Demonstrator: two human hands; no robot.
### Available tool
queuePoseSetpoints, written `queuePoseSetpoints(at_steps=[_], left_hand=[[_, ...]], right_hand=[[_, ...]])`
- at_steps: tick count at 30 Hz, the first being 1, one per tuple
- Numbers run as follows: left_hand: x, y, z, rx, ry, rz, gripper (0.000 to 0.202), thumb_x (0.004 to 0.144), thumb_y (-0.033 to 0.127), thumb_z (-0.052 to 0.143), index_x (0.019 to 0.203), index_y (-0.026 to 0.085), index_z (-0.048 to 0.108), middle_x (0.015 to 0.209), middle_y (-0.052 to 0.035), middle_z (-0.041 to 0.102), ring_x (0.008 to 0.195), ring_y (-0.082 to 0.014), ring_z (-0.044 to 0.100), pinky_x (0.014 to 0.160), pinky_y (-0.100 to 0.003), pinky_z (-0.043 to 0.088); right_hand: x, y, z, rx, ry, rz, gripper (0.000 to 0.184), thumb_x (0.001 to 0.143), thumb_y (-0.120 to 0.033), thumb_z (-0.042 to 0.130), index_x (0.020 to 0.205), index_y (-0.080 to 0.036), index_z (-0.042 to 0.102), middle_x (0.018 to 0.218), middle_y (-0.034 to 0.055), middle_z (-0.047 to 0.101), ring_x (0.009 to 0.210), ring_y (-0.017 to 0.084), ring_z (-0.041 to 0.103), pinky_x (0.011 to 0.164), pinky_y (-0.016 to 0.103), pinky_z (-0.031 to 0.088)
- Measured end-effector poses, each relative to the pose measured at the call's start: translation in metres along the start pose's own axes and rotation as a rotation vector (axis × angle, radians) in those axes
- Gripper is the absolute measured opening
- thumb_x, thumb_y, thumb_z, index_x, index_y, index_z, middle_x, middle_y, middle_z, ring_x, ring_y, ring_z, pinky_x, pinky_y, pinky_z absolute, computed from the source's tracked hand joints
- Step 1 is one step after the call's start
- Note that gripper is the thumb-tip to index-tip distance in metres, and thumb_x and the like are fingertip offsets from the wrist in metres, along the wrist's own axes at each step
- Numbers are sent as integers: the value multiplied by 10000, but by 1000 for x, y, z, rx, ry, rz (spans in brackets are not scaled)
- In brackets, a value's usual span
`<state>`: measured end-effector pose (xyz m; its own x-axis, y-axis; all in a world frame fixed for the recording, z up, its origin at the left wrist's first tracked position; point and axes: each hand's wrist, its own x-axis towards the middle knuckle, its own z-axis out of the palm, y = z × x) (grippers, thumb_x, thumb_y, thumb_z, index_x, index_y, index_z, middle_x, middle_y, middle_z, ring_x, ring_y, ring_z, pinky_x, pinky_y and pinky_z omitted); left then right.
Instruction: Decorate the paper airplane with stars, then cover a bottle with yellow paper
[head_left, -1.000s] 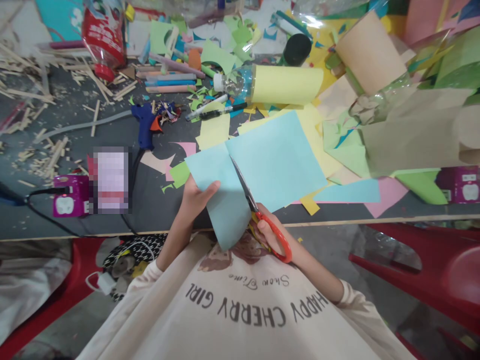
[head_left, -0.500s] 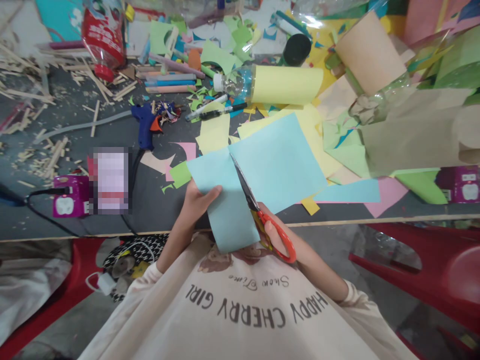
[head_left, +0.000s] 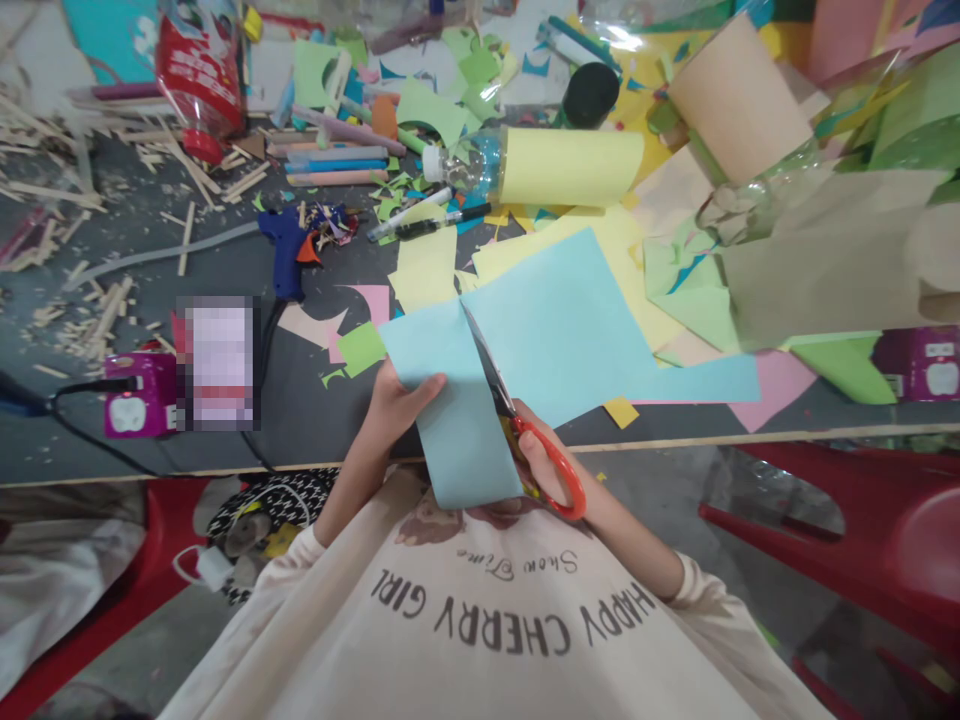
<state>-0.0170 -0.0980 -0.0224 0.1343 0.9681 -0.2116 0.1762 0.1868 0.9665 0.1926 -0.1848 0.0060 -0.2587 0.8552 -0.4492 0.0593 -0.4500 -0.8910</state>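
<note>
My left hand (head_left: 401, 405) pinches the left edge of a light blue sheet of paper (head_left: 469, 420), thumb on top and fingers underneath. The near end of this sheet curls down over the table's edge. In my right hand (head_left: 538, 455) is a pair of scissors (head_left: 551, 465) with red handles, its blades pointing away from me along the sheet's right side. The blade tips reach the sheet's far edge. Beyond the blades lies another blue piece of paper (head_left: 562, 320), flat on yellow paper; whether it joins the held part at the tips I cannot tell.
Paper scraps, markers and sticks litter the dark table (head_left: 330, 430). A blue glue gun (head_left: 285, 250) lies at left, near a purple box (head_left: 141, 395). A bottle wrapped in yellow paper (head_left: 570, 167) lies at the back. Red chairs (head_left: 847, 530) flank me.
My right hand and the scissors have shifted slightly left and up. My left hand and the held paper have moved a little to the right. The blades look slightly closer together.
</note>
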Motion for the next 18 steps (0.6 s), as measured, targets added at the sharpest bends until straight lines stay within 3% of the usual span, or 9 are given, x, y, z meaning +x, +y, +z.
queuePoseSetpoints(at_steps=[7, 14, 18], left_hand=[[-1, -2, -2, -7, 0, -51, 442, 700, 583, 763, 914, 212, 654, 856, -61, 699, 741, -213, 656, 696, -366, 594], [-2, -5, -3, -35, 4, -59, 447, 705, 581, 770, 951, 227, 651, 887, -71, 721, 771, -236, 673, 660, -363, 596], [-2, -5, -4, -71, 9, -73, 461, 675, 567, 795, 960, 231, 660, 901, -76, 735, 770, -240, 676, 652, -368, 602]], right_hand=[[3, 1, 1, -20, 1, -6, 874, 770, -951, 372, 1161, -193, 559, 986, 90, 673, 854, 237, 628, 751, 379, 521], [-1, 0, -6, -81, -63, -53, 760, 873, -870, 307, 1206, -227, 537, 1022, 91, 647, 938, 259, 623, 828, 409, 532], [-5, -6, -11, -117, -119, -93, 742, 913, -827, 253, 1254, -231, 535, 1005, 89, 621, 874, 250, 589, 870, 440, 535]])
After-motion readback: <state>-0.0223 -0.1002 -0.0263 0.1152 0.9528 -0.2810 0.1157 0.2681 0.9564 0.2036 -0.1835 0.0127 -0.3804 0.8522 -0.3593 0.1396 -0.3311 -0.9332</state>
